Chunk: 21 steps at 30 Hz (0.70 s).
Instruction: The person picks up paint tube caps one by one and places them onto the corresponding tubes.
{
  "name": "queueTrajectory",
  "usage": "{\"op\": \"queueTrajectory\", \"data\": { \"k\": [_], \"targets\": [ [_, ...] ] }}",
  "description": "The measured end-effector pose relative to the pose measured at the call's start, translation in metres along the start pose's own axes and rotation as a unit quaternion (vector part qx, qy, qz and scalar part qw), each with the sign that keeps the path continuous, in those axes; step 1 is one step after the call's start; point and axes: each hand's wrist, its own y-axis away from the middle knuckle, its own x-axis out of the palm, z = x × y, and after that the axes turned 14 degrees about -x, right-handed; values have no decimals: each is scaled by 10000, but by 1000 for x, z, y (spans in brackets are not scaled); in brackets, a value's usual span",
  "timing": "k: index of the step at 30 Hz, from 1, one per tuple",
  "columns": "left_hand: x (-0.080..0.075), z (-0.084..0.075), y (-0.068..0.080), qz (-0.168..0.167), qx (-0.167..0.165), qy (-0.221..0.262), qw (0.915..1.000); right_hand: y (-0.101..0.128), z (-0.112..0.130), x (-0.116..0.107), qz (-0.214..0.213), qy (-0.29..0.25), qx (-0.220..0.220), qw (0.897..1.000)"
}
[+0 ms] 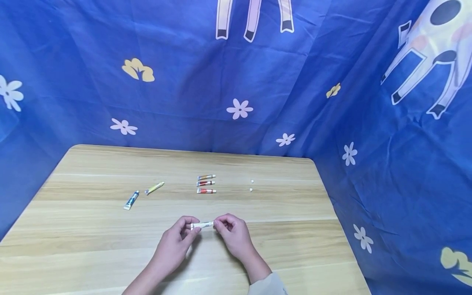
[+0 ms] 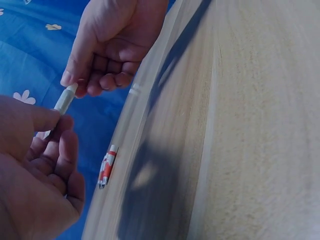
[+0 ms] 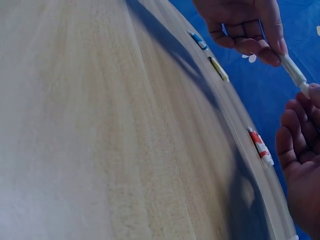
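A small whitish paint tube [image 1: 202,225] is held just above the table, lying nearly level between both hands. My left hand [image 1: 173,245] pinches its flat end between thumb and fingers. At the other end, the thumb and fingertips of my right hand [image 1: 236,238] pinch the pale cap [image 2: 73,88]. In the right wrist view the same tube spans the gap between the hands; the cap there is partly covered by the right thumb.
Three tubes, orange-brown [image 1: 206,177], dark red [image 1: 205,183] and red [image 1: 206,191], lie in a row beyond the hands. A blue tube [image 1: 131,200] and a yellow tube [image 1: 155,188] lie left. Two tiny white pieces [image 1: 252,181] sit right. Blue cloth [image 1: 184,102] hangs behind.
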Motion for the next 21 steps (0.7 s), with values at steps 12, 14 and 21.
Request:
{"op": "queueTrajectory", "data": {
  "k": [12, 14, 21],
  "targets": [
    [2, 0, 2, 319, 26, 287, 9991, 3, 4, 1, 225, 861, -178, 9959],
    [2, 1, 2, 347, 22, 308, 9989, 3, 4, 0, 267, 889, -150, 9956],
    [3, 2, 1, 337, 6, 278, 9990, 2, 6, -6, 454, 993, -7, 9940]
  ]
}}
